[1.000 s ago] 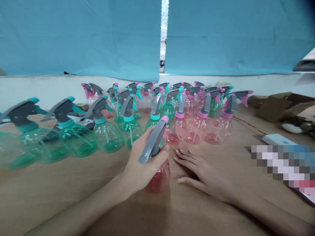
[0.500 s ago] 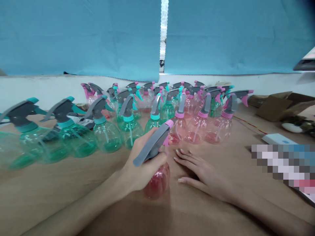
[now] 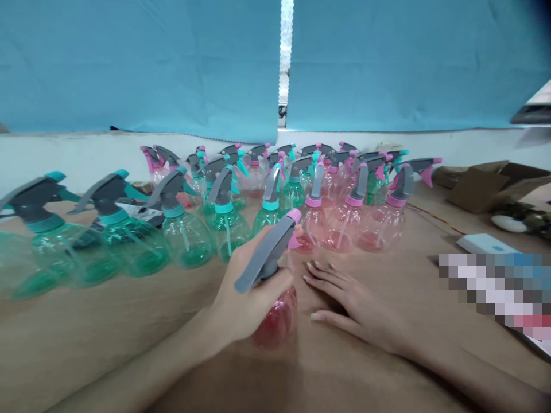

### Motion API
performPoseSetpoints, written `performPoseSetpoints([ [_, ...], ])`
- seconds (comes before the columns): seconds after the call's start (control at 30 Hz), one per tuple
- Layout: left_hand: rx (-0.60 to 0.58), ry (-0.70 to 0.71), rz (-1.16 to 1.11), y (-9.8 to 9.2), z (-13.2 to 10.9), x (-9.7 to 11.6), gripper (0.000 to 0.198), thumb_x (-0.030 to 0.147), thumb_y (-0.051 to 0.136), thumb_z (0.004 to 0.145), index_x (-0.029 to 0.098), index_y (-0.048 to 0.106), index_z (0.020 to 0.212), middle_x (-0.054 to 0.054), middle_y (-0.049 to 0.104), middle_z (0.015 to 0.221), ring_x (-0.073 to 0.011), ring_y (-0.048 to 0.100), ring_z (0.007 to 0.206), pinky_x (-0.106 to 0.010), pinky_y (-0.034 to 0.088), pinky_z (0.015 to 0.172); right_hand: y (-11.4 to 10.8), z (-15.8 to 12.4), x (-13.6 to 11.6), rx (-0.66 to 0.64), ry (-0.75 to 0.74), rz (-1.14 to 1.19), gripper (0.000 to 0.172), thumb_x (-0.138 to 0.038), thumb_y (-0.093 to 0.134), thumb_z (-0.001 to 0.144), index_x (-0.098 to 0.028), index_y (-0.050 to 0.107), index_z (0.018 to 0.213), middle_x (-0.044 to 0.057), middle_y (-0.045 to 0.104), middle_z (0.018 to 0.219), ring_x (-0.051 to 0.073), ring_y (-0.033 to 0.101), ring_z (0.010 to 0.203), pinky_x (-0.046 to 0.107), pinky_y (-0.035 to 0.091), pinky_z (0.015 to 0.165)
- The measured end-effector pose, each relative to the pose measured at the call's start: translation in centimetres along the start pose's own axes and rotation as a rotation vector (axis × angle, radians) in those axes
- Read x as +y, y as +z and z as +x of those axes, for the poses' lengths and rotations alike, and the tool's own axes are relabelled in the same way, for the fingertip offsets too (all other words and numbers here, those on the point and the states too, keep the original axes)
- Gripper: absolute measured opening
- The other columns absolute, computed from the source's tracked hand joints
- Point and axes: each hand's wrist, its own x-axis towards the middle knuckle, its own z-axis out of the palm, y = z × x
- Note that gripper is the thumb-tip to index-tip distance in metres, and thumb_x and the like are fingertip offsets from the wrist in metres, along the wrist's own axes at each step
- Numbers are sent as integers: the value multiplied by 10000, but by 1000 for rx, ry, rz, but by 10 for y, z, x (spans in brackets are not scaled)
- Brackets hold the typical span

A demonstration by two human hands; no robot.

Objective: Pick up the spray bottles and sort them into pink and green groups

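Note:
My left hand point(image 3: 249, 292) is wrapped round the neck of a pink spray bottle point(image 3: 278, 321), just under its grey trigger head with pink nozzle. The bottle stands close to me, its nozzle pointing away, and my fingers hide its collar. Flat on the table to its right lies my right hand point(image 3: 357, 304), fingers spread and holding nothing. Beyond my hands runs a front row of spray bottles: green ones such as this green spray bottle point(image 3: 189, 241) to the left, pink ones such as this pink spray bottle point(image 3: 344, 226) to the right.
More green and pink bottles crowd behind the front row, before a white wall with a blue curtain point(image 3: 142, 69). At the right are a cardboard box point(image 3: 486, 186), a white device point(image 3: 486, 243) on a thin wire, and a blurred-out flat item point(image 3: 499, 287) on the brown table point(image 3: 107, 338).
Almost nothing differs. My left hand keeps its grip on the pink spray bottle, and my right hand stays flat in the same place.

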Motion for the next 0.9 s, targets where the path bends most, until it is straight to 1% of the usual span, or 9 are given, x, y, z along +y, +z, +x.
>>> performPoseSetpoints([
  [0.1,-43,26,20,1,0,0,166,102,504,675,242,459,753,68,400,636,-113,395,559,-227,380,527,0,0,1,16,-3,18,631,-550,456,895,-223,341,1423,56,287,1502,242,236,1388,479,234,1127],
  [0.17,-48,10,23,2,0,0,208,95,493,684,249,478,823,63,433,659,-119,431,583,-235,414,565,1,-1,1,17,-7,23,629,-546,461,894,-236,333,1427,51,291,1502,245,235,1387,479,237,1126],
  [0.27,-50,-4,30,3,1,1,217,96,493,689,249,481,843,50,480,700,-132,485,635,-246,445,618,1,-1,2,13,-10,20,632,-544,462,895,-250,313,1434,45,282,1506,248,235,1387,484,238,1125],
  [0.43,-63,-15,55,3,1,-1,323,116,500,716,275,495,997,60,473,672,-133,478,603,-239,431,584,1,-1,2,16,-12,27,627,-541,463,896,-245,321,1431,47,281,1504,251,234,1387,490,237,1123],
  [0.6,-59,-16,86,2,0,-3,301,123,508,713,273,509,974,62,470,658,-128,465,583,-232,414,559,-1,0,0,2,2,24,637,-554,457,893,-225,339,1425,54,287,1503,250,233,1387,481,232,1128],
  [0.73,-54,-2,85,2,0,-2,305,122,514,695,263,508,965,67,453,632,-123,436,560,-228,398,540,-2,-1,-1,1,1,14,632,-553,440,901,-226,326,1429,53,276,1506,242,228,1390,479,234,1126],
  [0.9,-69,-13,65,2,1,0,318,114,504,691,259,498,974,65,429,623,-123,412,552,-239,381,539,-1,-1,-1,17,-6,23,620,-544,461,896,-242,339,1423,53,297,1499,247,242,1385,488,235,1124],
])
